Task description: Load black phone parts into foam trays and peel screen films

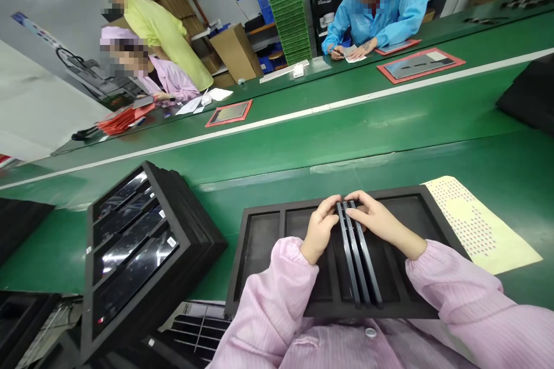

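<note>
A black foam tray (259, 242) with several long compartments lies in front of me on the green bench. Three thin dark panels (359, 259) stand on edge side by side in its middle. My left hand (320, 228) grips their far end from the left, fingers curled. My right hand (378, 219) presses the same end from the right, fingertips on the top edges. Both sleeves are pink.
A stack of black trays (138, 242) holding glossy panels sits at my left. A perforated cream sheet (480, 225) lies right of my tray. Beyond runs a green conveyor (303, 138) with red-framed panels (229, 112). Three people work at the far side.
</note>
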Demonstrator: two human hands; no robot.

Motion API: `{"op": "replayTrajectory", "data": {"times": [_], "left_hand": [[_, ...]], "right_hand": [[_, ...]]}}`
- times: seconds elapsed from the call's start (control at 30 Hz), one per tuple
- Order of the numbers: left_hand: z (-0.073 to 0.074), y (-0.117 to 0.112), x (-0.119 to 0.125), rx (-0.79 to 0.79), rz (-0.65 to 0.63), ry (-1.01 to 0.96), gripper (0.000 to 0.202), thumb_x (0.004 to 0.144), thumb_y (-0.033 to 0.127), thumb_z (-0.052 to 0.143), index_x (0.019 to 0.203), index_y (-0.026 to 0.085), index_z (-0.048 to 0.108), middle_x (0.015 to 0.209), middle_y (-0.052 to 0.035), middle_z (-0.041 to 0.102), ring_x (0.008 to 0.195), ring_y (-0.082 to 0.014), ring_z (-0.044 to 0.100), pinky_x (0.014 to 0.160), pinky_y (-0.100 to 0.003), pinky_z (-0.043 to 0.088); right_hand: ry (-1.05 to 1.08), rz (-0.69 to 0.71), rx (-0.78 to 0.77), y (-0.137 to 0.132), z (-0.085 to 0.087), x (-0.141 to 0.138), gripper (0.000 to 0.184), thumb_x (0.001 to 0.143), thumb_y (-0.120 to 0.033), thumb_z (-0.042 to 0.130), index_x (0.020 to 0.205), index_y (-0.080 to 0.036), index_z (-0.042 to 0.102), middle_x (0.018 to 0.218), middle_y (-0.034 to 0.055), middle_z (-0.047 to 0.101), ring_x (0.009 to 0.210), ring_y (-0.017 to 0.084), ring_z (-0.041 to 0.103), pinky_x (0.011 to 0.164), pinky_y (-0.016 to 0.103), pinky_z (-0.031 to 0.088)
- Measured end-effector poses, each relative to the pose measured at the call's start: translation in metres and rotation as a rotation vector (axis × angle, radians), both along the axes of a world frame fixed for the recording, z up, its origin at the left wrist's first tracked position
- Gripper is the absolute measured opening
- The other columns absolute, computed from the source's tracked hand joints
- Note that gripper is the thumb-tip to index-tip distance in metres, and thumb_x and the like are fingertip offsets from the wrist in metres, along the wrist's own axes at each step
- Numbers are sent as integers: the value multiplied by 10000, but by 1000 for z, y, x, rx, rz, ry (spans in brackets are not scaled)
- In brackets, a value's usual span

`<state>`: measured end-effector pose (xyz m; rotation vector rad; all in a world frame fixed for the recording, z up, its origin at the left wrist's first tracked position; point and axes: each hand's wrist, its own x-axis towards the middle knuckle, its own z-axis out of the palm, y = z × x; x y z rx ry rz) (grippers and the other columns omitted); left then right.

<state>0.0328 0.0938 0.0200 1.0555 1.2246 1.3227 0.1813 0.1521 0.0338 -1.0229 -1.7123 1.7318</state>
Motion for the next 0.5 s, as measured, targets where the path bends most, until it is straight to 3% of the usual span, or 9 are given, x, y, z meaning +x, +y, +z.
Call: {"op": "replayTrajectory", "data": {"times": [0.13,0.3,0.5], "left_hand": [[6,-1,-4,-28,-95,-95,418,643,184,657,1057,188,601,1162,-72,635,1142,-246,547,1022,-402,386],[8,0,-11,-60,-128,-165,414,632,228,721,1020,194,579,1145,-73,622,1133,-236,546,1018,-403,384],[8,-1,-10,-88,-125,-190,410,639,222,723,1017,198,568,1137,-66,604,1146,-232,529,1031,-405,365]], "right_hand": [[-9,-3,-27,2,-2,1,307,705,-388,586,931,-213,472,470,-106,364,404,102,391,387,207,342],[57,136,-103,7,6,8,409,702,-438,598,1001,-180,491,635,-39,521,543,131,516,526,275,461],[87,195,-149,9,6,10,414,701,-340,583,1067,-178,478,599,-56,506,549,133,516,536,277,460]]}}
